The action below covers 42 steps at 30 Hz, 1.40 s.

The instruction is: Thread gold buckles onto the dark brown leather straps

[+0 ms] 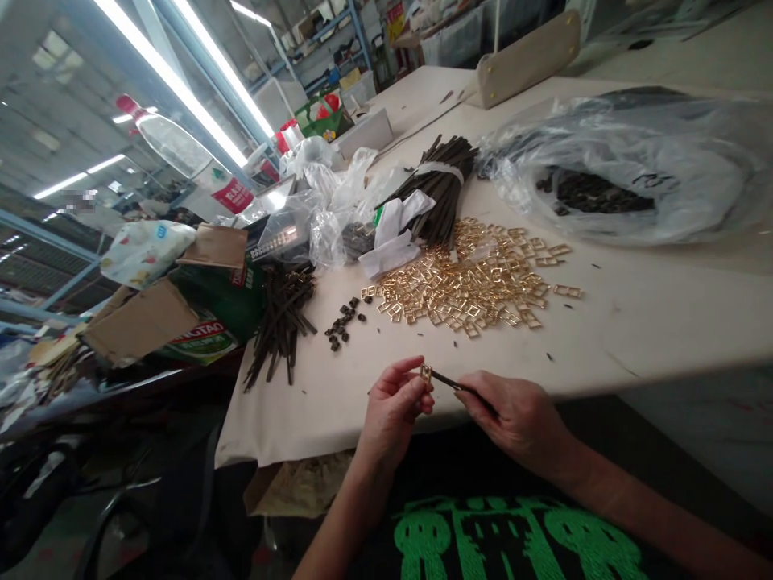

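Near the table's front edge, my left hand (pixel 395 399) pinches a small gold buckle (pixel 426 374) between thumb and fingers. My right hand (pixel 513 415) is closed around a narrow dark strap (pixel 450 381), whose far end meets the buckle; whether it passes through the frame I cannot make out. Beyond my hands lies a wide heap of gold buckles (pixel 459 282). Left of the heap are several small black loops (pixel 344 322). A loose pile of dark straps (pixel 281 322), some with gold ends, lies at the table's left edge.
A banded bundle of dark straps (pixel 444 181) lies behind the heap. A large clear plastic bag (pixel 682 193) with dark pieces inside covers the right rear. At left stand an opened carton (pixel 142 318) and a tilted plastic bottle (pixel 175 145). A beige bag (pixel 528 58) is farther back.
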Available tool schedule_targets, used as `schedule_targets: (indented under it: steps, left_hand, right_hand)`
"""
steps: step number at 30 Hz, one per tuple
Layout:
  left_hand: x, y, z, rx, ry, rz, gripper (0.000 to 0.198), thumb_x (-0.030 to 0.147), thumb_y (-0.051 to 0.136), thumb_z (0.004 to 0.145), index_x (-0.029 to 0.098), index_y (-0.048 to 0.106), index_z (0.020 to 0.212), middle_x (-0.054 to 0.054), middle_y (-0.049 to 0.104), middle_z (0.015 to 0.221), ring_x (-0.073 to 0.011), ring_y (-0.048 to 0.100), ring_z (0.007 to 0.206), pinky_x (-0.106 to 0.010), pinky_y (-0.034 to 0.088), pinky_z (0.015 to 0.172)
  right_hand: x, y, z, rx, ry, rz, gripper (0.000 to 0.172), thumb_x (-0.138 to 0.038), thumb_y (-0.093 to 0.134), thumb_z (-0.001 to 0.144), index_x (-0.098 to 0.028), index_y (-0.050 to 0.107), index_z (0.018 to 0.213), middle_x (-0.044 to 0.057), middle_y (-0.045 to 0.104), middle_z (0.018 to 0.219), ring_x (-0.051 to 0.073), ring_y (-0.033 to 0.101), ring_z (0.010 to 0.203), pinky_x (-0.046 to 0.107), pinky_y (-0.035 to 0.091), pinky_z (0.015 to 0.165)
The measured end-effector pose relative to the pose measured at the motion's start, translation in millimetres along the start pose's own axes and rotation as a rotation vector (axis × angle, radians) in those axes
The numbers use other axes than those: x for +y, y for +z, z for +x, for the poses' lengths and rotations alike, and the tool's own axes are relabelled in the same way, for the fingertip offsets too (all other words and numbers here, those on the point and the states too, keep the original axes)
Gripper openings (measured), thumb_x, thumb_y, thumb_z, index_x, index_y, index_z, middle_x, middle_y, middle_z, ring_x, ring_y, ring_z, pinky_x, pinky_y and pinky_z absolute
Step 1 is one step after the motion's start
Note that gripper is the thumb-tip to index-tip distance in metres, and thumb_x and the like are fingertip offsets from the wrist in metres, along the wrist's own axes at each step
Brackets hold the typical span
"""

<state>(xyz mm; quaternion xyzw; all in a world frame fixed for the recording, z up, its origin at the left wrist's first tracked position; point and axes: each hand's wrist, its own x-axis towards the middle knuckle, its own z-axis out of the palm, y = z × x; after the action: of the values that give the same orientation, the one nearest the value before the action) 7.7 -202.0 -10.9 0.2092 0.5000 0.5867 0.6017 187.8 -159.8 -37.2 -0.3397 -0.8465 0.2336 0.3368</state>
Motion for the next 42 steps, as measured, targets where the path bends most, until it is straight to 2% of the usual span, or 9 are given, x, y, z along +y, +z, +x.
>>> schedule_targets:
  steps: [8,13,18,25,32,42]
  left_hand:
    - [-6.0,3.6,-6.5,-0.031,-0.055,-0.055,0.039,0.026,0.086,0.065,0.016,0.072,0.1,0.0,0.066,0.071,-0.0049,0.057,0.05,-0.016,0.046,0.049]
    - [-12.4,4.7,-8.5,-0.063,-0.05,-0.04,0.032,0.026,0.085,0.067,0.015,0.073,0.095,0.0,0.066,0.071,-0.0063,0.058,0.051,-0.017,0.047,0.05]
    - [-14.3,6.8,-9.5,-0.09,-0.038,0.004,0.03,0.028,0.085,0.068,0.014,0.074,0.092,0.0,0.065,0.069,-0.0063,0.057,0.051,-0.017,0.047,0.051]
    - [-13.4,9.5,-9.5,-0.113,-0.023,0.009,0.023,0.025,0.083,0.069,0.014,0.073,0.088,0.001,0.064,0.066,-0.005,0.056,0.05,-0.015,0.045,0.05]
    - [-11.9,9.0,-9.5,-0.108,-0.107,-0.033,0.026,0.025,0.084,0.067,0.013,0.073,0.087,0.001,0.064,0.066,-0.0049,0.055,0.048,-0.015,0.043,0.047]
    - [-13.9,4.6,-7.3,-0.093,-0.168,-0.037,0.027,0.027,0.085,0.066,0.01,0.07,0.081,0.0,0.063,0.063,-0.0054,0.054,0.048,-0.015,0.043,0.048]
  right_hand:
    - [-2.4,3.5,0.4,0.017,-0.009,-0.016,0.026,-0.028,0.042,0.1,-0.019,0.065,0.093,0.004,0.07,0.075,0.017,0.064,0.065,0.027,0.043,0.061]
    - [-6.7,5.4,2.6,-0.021,0.036,0.148,0.021,-0.027,0.044,0.1,-0.019,0.064,0.097,0.004,0.071,0.08,0.017,0.067,0.07,0.026,0.044,0.064]
    - [-10.2,6.8,2.8,-0.032,0.083,0.247,0.023,-0.026,0.044,0.099,-0.018,0.062,0.089,0.002,0.066,0.071,0.017,0.063,0.064,0.026,0.044,0.06]
    - [-11.5,6.2,2.5,-0.061,0.147,0.347,0.019,-0.025,0.046,0.097,-0.019,0.059,0.085,0.001,0.063,0.07,0.015,0.061,0.065,0.025,0.042,0.061]
    - [-15.3,6.9,5.5,-0.13,0.237,0.499,0.025,-0.029,0.044,0.097,-0.02,0.057,0.077,-0.001,0.06,0.068,0.014,0.057,0.061,0.025,0.041,0.059]
    - [-14.5,9.7,4.5,-0.201,0.228,0.389,0.026,-0.03,0.041,0.097,-0.02,0.056,0.079,0.001,0.061,0.07,0.017,0.059,0.064,0.027,0.041,0.061]
